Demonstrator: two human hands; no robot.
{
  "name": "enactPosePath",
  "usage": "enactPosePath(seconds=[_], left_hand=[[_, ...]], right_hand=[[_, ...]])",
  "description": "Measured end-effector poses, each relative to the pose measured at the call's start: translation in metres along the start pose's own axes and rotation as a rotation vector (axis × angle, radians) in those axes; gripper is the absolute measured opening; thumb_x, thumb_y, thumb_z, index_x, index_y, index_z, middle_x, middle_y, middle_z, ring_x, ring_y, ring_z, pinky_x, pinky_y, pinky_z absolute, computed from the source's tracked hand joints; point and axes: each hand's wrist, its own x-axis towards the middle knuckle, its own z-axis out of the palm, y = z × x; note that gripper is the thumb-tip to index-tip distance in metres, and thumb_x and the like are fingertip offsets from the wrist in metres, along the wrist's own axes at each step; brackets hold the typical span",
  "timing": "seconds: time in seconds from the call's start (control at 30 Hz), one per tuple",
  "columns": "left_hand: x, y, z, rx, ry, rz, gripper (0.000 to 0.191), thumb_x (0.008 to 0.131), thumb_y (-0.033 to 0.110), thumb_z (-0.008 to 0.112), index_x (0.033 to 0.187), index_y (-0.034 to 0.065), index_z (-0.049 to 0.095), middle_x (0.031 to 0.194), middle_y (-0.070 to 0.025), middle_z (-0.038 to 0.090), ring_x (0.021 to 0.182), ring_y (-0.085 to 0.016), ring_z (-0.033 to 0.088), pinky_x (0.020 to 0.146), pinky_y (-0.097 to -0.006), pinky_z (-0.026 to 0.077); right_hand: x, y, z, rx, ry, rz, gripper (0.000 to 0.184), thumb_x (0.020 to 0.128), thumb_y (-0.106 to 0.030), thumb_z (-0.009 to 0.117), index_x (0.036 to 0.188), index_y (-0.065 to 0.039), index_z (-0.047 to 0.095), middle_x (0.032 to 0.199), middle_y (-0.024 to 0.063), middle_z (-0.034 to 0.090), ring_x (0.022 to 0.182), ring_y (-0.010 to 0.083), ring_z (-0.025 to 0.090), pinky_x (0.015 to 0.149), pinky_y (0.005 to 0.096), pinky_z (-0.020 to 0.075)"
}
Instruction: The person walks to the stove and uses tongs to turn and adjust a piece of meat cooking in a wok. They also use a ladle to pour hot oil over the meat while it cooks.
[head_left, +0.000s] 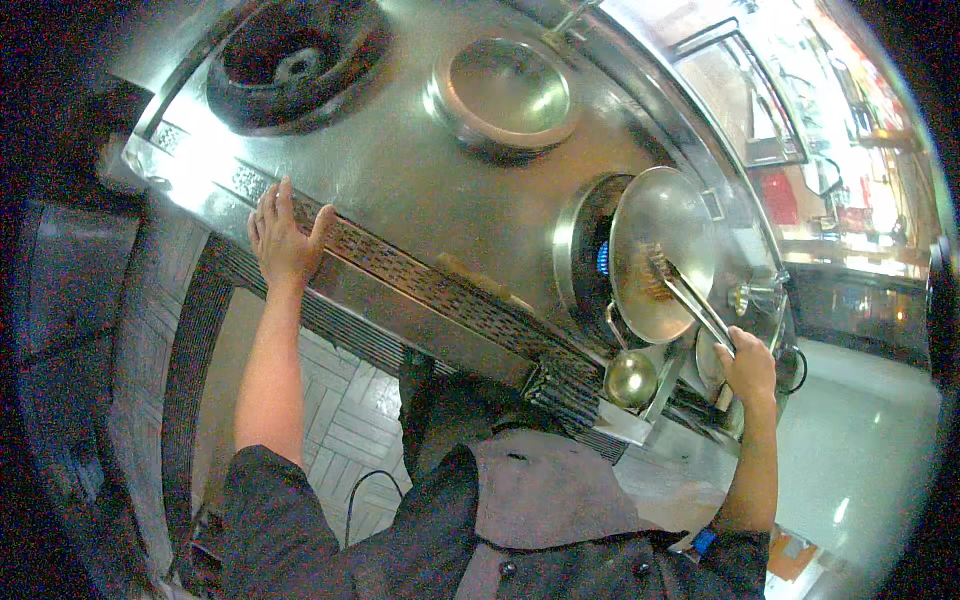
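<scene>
My right hand (752, 365) is closed around the handles of metal tongs (697, 304), which slant down into a wide metal wok (679, 217). The tongs' tips touch brown food (656, 274) in the wok; what food it is, I cannot tell. Beneath the wok, a blue gas flame (604, 257) burns in a round burner (574, 247). Spread fingers of my left hand (286, 244) rest on the perforated metal strip (420, 281) along the range's front edge, holding nothing. Below the wok lies a round metal ladle (630, 379).
A second metal wok (510, 94) sits on the steel range top (420, 195), and a dark burner ring (296, 67) is at the upper left. A dark folded cloth (562, 394) lies at the front edge. Metal vessels (712, 360) stand right of the burning stove.
</scene>
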Motion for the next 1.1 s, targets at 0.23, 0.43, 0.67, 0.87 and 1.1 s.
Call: enactPosePath(seconds=[0.23, 0.43, 0.67, 0.87, 1.1], left_hand=[[-0.002, 0.001, -0.001, 0.044, -0.04, -0.025, 0.084, 0.091, 0.067, 0.057, 0.154, 0.0139, 0.041, 0.154, -0.0162, 0.045, 0.145, -0.032, 0.039, 0.121, -0.0518, 0.026], [-0.001, 0.008, -0.007, 0.096, -0.1, -0.031, 0.084, 0.092, 0.068, 0.055, 0.156, 0.0163, 0.038, 0.155, -0.0148, 0.045, 0.146, -0.031, 0.038, 0.122, -0.0519, 0.024], [-0.003, 0.006, 0.0, 0.081, -0.088, -0.029, 0.085, 0.092, 0.07, 0.054, 0.156, 0.0177, 0.036, 0.157, -0.012, 0.042, 0.148, -0.029, 0.035, 0.121, -0.0521, 0.023], [0.009, -0.017, 0.013, -0.088, -0.074, 0.092, 0.089, 0.09, 0.068, 0.059, 0.154, 0.0085, 0.039, 0.153, -0.0203, 0.045, 0.143, -0.037, 0.04, 0.118, -0.0523, 0.029], [-0.145, 0.012, 0.007, -0.266, 0.281, 0.117, 0.099, 0.096, 0.066, 0.053, 0.154, -0.0093, 0.026, 0.158, -0.0326, 0.029, 0.147, -0.048, 0.027, 0.122, -0.0549, 0.019]], right_hand=[[-0.038, -0.023, 0.005, 0.019, 0.074, 0.024, 0.046, 0.091, -0.039, 0.07, 0.124, -0.009, 0.064, 0.116, 0.0138, 0.07, 0.104, 0.0347, 0.07, 0.089, 0.0473, 0.0558], [-0.067, -0.05, 0.028, 0.148, -0.002, 0.099, 0.047, 0.09, -0.04, 0.07, 0.126, -0.01, 0.061, 0.111, 0.0133, 0.07, 0.097, 0.0348, 0.072, 0.082, 0.0486, 0.0578], [-0.087, 0.038, 0.042, 0.556, 0.019, 0.115, 0.041, 0.095, -0.042, 0.065, 0.106, -0.003, 0.071, 0.1, 0.0173, 0.073, 0.095, 0.044, 0.068, 0.087, 0.0496, 0.054], [-0.023, 0.132, 0.057, 0.816, -0.589, 0.196, 0.058, 0.098, -0.061, 0.055, 0.088, -0.006, 0.07, 0.063, 0.0041, 0.062, 0.047, 0.0154, 0.058, 0.04, 0.0332, 0.0473], [0.054, 0.177, 0.097, 0.801, -0.704, -0.069, 0.057, 0.095, -0.062, 0.059, 0.084, -0.008, 0.072, 0.063, 0.003, 0.064, 0.049, 0.0149, 0.06, 0.041, 0.0334, 0.0474]])
